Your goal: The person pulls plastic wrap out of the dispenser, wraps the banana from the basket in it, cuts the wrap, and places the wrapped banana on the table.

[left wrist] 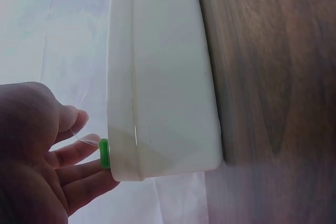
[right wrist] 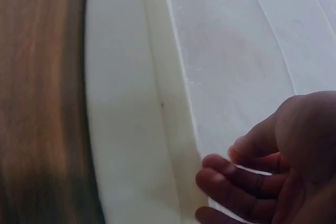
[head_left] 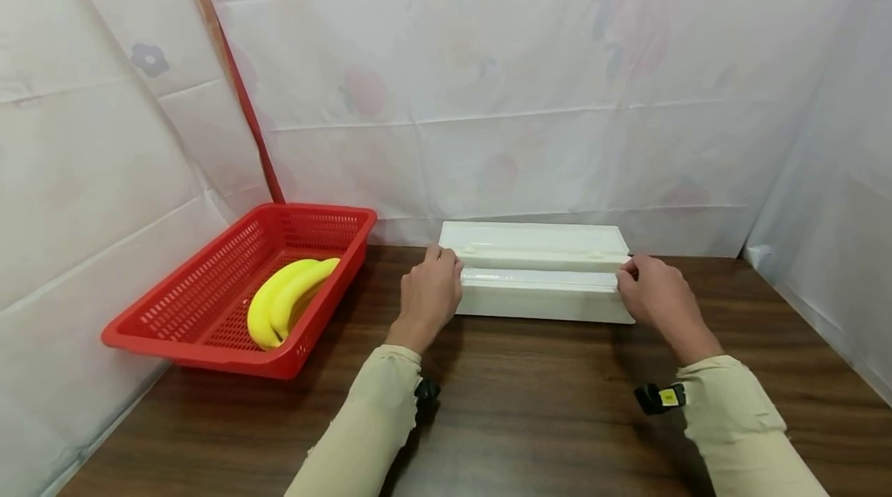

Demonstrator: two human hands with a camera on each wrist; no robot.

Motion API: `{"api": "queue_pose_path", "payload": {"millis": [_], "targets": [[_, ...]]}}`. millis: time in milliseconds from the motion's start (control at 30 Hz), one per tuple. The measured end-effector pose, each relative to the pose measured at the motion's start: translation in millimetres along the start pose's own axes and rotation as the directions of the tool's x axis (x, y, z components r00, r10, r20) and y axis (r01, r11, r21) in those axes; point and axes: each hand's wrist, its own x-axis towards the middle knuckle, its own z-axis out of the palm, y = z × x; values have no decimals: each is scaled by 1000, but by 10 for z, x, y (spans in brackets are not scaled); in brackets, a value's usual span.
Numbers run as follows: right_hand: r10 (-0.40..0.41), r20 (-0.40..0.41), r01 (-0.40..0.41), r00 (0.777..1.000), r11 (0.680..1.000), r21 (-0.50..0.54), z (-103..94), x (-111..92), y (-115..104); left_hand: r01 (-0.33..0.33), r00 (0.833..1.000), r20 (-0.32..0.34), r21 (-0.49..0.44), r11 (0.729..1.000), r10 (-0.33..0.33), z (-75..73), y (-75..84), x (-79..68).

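A long white cling film dispenser (head_left: 543, 305) stands on the table with its lid (head_left: 533, 236) tipped back. Clear cling film (head_left: 536, 278) lies across its opening. At the dispenser's left end my left hand (head_left: 428, 292) pinches the film's edge between thumb and index finger. Its other fingers are near a small green piece (left wrist: 104, 153) on the dispenser's rim in the left wrist view. My right hand (head_left: 658, 299) is at the opposite end, thumb and fingertips together on the film's edge; the film itself is hard to make out in the right wrist view.
To the left sits a red perforated basket (head_left: 202, 354) holding yellow bananas (head_left: 282, 299). The dark wooden table (head_left: 530, 404) meets white patterned sheeting (head_left: 502, 94) behind and at both sides.
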Motion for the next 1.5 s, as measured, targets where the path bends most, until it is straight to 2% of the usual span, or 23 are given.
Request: {"api": "queue_pose_path", "payload": {"millis": [267,433,700,1033,1333,1500], "targets": [[-65,-115,68,991,997,24,100,-56,43,27,999,24,-22,999,-26,12,-56,3],[-84,-142,91,986,995,40,154,-62,53,25,999,30,-34,999,-23,24,-71,-2],[-79,-134,86,988,995,52,132,-83,36,-6,1000,3,-67,998,6,34,-54,5],[-63,-79,69,995,995,78,128,-81,1,-15,1000,-9,-77,997,15,14,-78,-28],[-49,-45,53,998,995,82,108,-106,-30,-8,1000,20,-78,997,9,20,-80,-18],[-49,-36,52,998,995,88,107,-106,-43,-30,1000,-11,-98,995,29,10,-94,-37]]}}
